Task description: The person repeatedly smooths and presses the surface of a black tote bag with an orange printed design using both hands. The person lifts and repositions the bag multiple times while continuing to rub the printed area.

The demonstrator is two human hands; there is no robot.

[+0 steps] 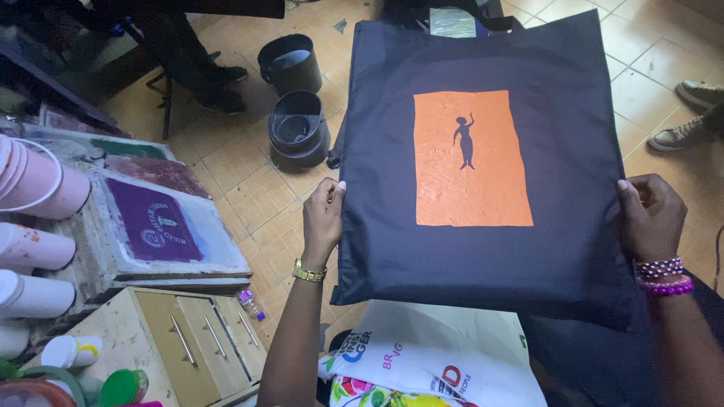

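Clearly the step in hand is a display or check of fresh print: a dark navy tote bag [483, 173] hangs spread flat in front of the person, above the tiled floor [249, 173], its face turned up to the camera. An orange printed rectangle [471, 162] with a small dark figure sits in the middle of the cloth. Below the bag lies a heap of white printed fabric [445, 354], and to the left a cluttered desk [113, 332] carries a printing screen with a purple patch [154, 222], pale tubs and small bottles. Two black buckets [298, 124] stand on the floor beyond.

The left hand [323, 218] is closed, pinching the bag's left edge, a gold watch at the wrist; the right hand [650, 218] is closed too, gripping the right edge, beaded bracelets below it. I judge that any next move calls for both hands to keep the cloth taut and level, so the orange print touches nothing.
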